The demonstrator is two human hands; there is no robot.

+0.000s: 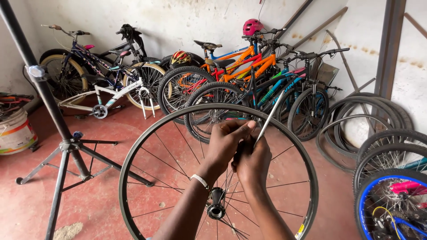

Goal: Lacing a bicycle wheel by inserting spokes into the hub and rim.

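Wheel: a bare black bicycle wheel (133, 169), without a tyre, is standing upright in front of the person, its hub (216, 203) low in the frame, so the spokes are facing the camera and within easy reach.
Left hand: the left hand (224, 144), with a bead bracelet at the wrist, is curling shut near the top of the rim, fingers pinching at the base of a thin silver rod.
Right hand: the right hand (252, 162) is closing into a fist just beside the left, touching it, also gripping the rod's lower end.
Rod: the thin silver rod (268, 118), likely a loose spoke, is slanting up and to the right from between both hands, seemingly being steadied by two grips.
Stand: a black repair stand (66, 146) is standing on the red floor to the left.
Background: several bicycles (249, 75) are leaning against the white wall; spare tyres and wheels (382, 146) are stacking at the right; a white bucket (15, 133) is sitting at far left.
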